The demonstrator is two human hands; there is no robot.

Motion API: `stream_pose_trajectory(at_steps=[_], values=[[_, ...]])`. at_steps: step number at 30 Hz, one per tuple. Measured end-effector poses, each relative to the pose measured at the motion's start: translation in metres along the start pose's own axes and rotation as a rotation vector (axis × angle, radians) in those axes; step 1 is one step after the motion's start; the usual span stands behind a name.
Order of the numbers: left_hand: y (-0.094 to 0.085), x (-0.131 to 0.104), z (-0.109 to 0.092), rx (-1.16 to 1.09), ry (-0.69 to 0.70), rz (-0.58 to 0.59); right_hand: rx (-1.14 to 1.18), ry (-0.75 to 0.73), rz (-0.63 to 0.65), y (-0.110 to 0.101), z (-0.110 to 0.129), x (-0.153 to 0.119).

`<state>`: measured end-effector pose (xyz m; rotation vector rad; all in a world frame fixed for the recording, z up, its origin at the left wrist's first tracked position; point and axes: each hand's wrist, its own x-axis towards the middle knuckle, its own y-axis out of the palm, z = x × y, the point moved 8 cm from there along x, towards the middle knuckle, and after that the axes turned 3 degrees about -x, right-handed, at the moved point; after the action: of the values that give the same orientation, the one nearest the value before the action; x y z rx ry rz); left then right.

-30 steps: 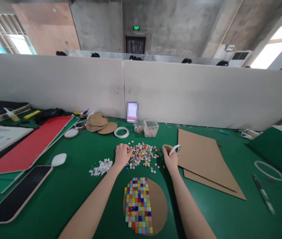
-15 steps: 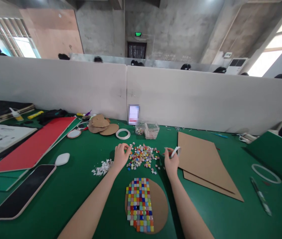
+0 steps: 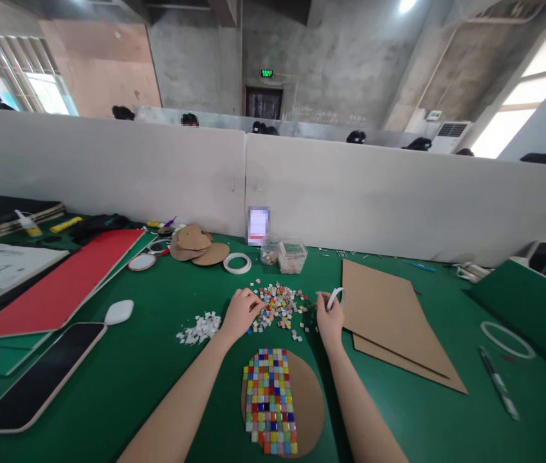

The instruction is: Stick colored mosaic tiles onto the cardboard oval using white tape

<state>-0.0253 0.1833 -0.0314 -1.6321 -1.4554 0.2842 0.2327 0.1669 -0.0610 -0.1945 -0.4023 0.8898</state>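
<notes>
Concrete wall point(image 3: 340, 58) (exit sign point(image 3: 266, 73) lit).

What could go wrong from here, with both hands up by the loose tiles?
The left hand is at the edge of the loose tiles, so a sweep might scatter them. White scraps lie close beside that wrist and could get dragged in among them. The cardboard disc sits between the forearms, so a careless pull back might bump its tile rows; I can't tell how firmly those are stuck.

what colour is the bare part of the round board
Plain brown; the round board shows best in the head view.
</notes>
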Motion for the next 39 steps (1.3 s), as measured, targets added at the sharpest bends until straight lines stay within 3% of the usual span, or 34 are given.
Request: stream_pose_trajectory(at_steps=[9,25,30,36,39], values=[[-0.015,-0.001,-0.001,0.069,-0.008,-0.066,-0.005,-0.021,-0.014,-0.003,0.003,-0.002],[-0.002,0.002,-0.019,0.230,0.088,0.047,-0.040,-0.015,-0.003,-0.001,0.000,-0.002],[-0.001,-0.002,-0.013,0.186,0.063,0.006,-0.034,-0.002,-0.008,-0.002,-0.001,-0.002],[-0.015,-0.002,0.000,0.140,-0.035,-0.116,-0.022,0.022,0.005,-0.004,-0.003,-0.007],[-0.014,-0.002,0.002,0.113,-0.044,-0.101,-0.014,0.024,0.022,-0.005,-0.002,-0.010]])
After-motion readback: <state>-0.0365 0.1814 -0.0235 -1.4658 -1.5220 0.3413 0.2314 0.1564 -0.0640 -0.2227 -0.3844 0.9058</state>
